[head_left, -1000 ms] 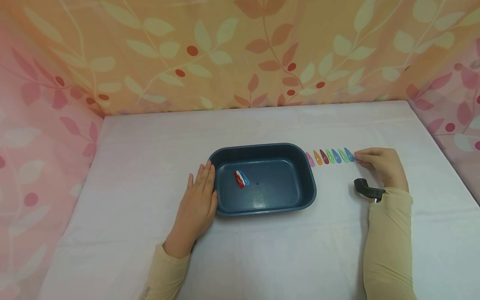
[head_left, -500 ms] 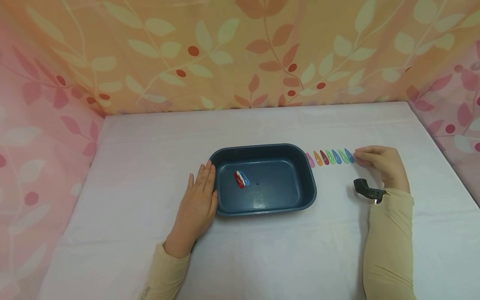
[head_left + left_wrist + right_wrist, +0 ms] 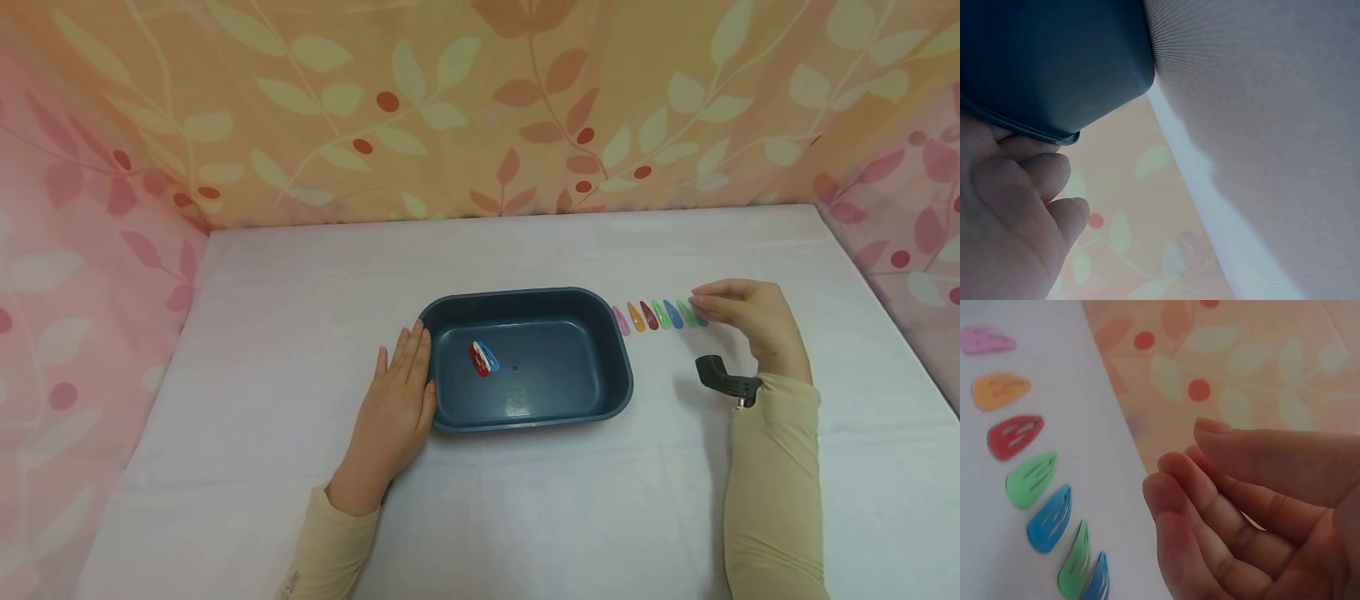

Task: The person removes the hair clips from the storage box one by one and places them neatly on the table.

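Note:
A dark blue plastic tub [image 3: 562,358] stands mid-table. My left hand [image 3: 393,417] rests along its left side, fingers straight against the rim. Inside the tub lie a red snap hair clip [image 3: 477,360], a white one mostly covered, and a blue one [image 3: 490,356]. Right of the tub runs a row of snap hair clips, from a pink clip [image 3: 988,339] through orange, red, green and blue to a blue clip [image 3: 1099,581] at the end. My right hand [image 3: 761,325] hovers over that end, fingers loosely bent, thumb apart, nothing held. In the head view its fingertips partly cover the last blue clip.
White cloth covers the table [image 3: 480,517]. A leaf-patterned orange curtain [image 3: 450,108] hangs behind it, with pink ones at both sides. A black camera mount [image 3: 727,379] juts from the right wrist, above the cloth.
My right hand has lifted from beside the last blue clip and shifted slightly left, over the row's end. The left hand, tub and clips have stayed put.

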Motion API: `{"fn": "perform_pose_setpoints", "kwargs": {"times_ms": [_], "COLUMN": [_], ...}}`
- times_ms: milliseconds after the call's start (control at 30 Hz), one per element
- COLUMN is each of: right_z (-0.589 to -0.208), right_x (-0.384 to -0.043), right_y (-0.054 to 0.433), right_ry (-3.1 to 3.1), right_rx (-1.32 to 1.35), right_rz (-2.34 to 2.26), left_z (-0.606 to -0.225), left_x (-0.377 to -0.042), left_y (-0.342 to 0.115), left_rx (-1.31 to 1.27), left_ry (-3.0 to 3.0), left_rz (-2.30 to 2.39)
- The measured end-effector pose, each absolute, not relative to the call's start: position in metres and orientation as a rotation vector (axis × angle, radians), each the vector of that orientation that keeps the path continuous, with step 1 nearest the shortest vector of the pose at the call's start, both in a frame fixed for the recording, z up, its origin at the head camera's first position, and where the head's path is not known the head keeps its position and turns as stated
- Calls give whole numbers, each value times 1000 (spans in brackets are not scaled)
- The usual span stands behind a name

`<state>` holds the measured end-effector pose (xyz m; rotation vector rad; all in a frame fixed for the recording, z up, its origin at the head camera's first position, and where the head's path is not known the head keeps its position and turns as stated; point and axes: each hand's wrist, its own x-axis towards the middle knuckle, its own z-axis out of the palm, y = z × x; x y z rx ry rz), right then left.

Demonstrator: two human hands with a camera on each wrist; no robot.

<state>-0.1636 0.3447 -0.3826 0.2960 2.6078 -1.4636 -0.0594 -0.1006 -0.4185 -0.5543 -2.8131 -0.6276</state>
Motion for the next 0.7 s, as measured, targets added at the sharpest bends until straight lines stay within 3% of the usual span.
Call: {"fn": "perform_pose_setpoints", "kwargs": {"times_ms": [700], "right_z": [-353], "right_x": [-155], "right_y": [282], "right_ry": [2657], "right_rx": [11], "right_rz": [-1454], "left_z": [-419], "left_x": [-60], "left_y": [-101], "left_rx": [-554], "left_ry": [-2816], "left_rz": [-621]}}
